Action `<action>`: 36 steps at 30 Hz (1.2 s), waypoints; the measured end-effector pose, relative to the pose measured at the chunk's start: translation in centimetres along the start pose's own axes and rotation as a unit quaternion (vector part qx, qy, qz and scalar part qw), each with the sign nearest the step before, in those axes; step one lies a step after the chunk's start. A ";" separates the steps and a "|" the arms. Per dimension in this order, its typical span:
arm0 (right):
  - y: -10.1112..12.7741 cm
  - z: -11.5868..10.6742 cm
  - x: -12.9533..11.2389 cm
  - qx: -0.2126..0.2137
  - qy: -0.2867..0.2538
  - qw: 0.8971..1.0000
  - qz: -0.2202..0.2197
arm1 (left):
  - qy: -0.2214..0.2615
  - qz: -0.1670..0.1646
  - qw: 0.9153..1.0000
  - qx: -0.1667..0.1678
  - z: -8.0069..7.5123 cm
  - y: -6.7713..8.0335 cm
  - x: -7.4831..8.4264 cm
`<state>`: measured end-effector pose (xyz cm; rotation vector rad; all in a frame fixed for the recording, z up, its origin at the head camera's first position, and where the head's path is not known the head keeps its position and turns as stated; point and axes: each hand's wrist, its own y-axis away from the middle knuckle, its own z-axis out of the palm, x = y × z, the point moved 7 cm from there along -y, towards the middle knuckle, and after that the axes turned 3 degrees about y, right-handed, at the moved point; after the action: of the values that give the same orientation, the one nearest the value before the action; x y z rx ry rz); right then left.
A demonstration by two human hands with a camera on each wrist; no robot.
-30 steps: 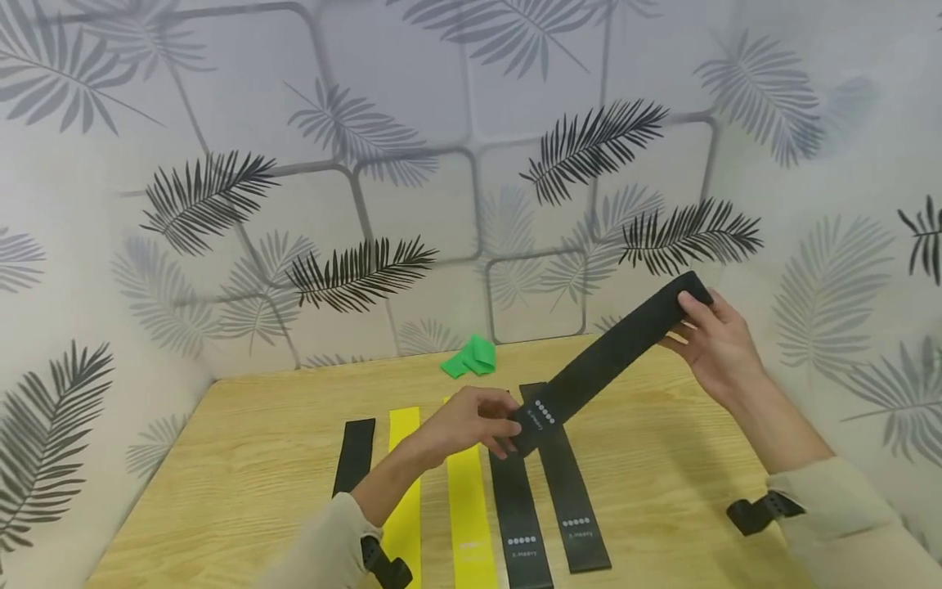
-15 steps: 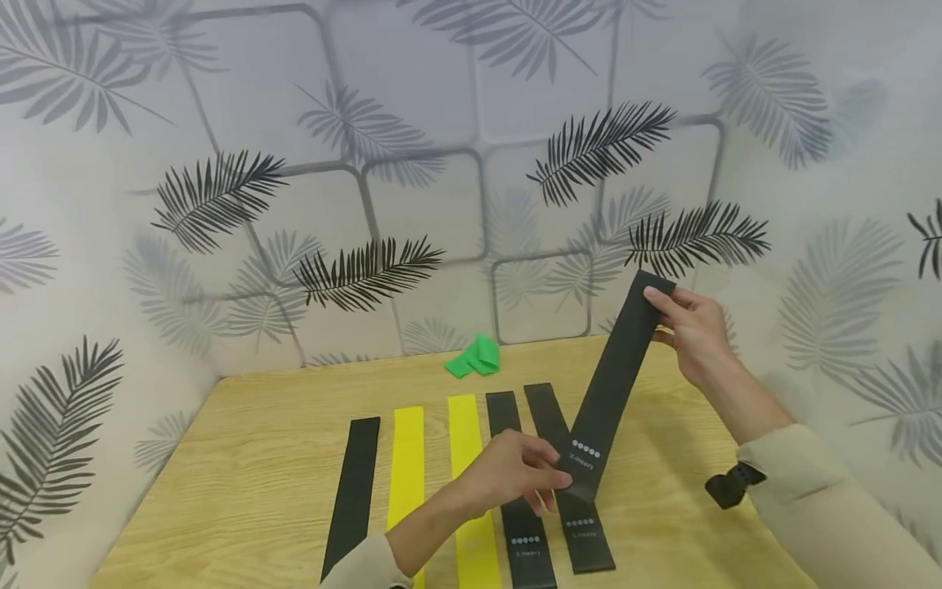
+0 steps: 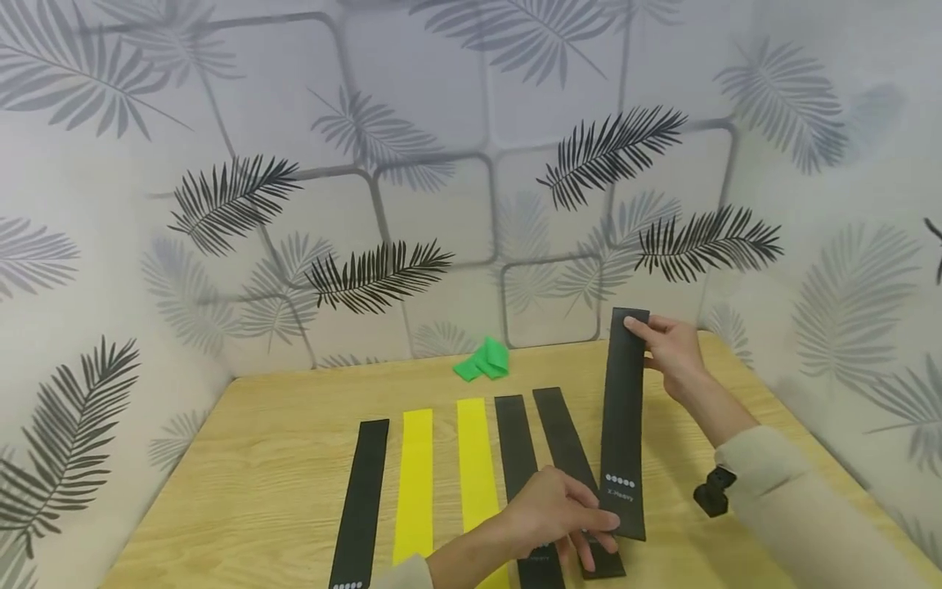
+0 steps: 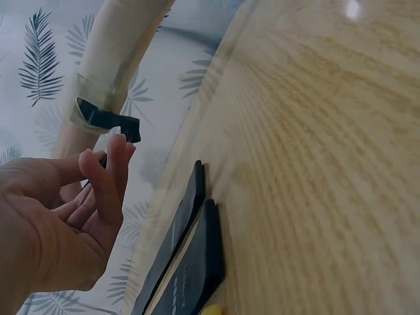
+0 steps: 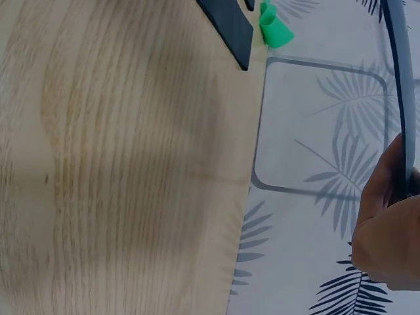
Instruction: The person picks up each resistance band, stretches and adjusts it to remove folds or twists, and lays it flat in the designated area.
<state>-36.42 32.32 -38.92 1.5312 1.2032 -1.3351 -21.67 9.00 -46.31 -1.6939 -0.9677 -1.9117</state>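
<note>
Five flat bands lie side by side in a row on the wooden table in the head view: one black band at the left, two yellow bands, then two more black bands. A sixth, the held black band, is stretched lengthwise just right of the row. The right hand pinches its far end between thumb and fingers, raised above the table. The left hand pinches its near, printed end low over the wood, beside the ends of the two laid black bands. A crumpled green band sits apart near the wall. Judged from this layout, five bands are placed, the sixth is aligned but not yet laid flat and released, and the green one remains untouched.

In the left wrist view, the left hand shows curled fingers drawn together; the band in its grip is barely visible. Two laid black bands lie touching on the table.

In the right wrist view, the right hand grips the held band edge-on, fingers closed on it. The green band and a black band end appear at the top.
</note>
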 end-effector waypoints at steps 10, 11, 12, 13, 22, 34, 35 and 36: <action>-0.5 2.4 2.7 -0.041 0.087 0.995 0.026 | 0.039 -0.050 0.998 0.013 3.2 -0.8 -1.9; -0.5 2.7 3.0 -0.047 0.094 0.994 0.032 | 0.041 -0.059 0.997 0.018 3.5 -0.8 -2.0; -0.4 3.0 3.3 -0.055 0.098 0.993 0.037 | 0.041 -0.067 0.997 0.024 3.7 -0.9 -2.2; -0.4 3.2 3.6 -0.063 0.103 0.992 0.040 | 0.041 -0.077 0.996 0.031 3.9 -1.0 -2.4; 0.2 4.5 7.1 -0.107 0.130 0.983 0.068 | 0.003 -0.121 0.991 0.048 4.7 -1.4 -3.5; -0.3 4.9 7.8 -0.121 0.135 0.981 0.074 | 0.007 -0.141 0.989 0.047 5.2 -2.0 -4.1; -0.4 4.9 7.9 -0.123 0.141 0.979 0.075 | 0.006 -0.145 0.988 0.048 5.2 -1.9 -4.1; -0.4 4.8 7.9 -0.124 0.145 0.979 0.077 | 0.007 -0.148 0.988 0.049 5.3 -1.9 -4.2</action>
<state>-38.06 29.16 -47.53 1.6355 1.3414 -0.8452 -18.62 13.50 -50.71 -1.5491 -1.3488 -2.0153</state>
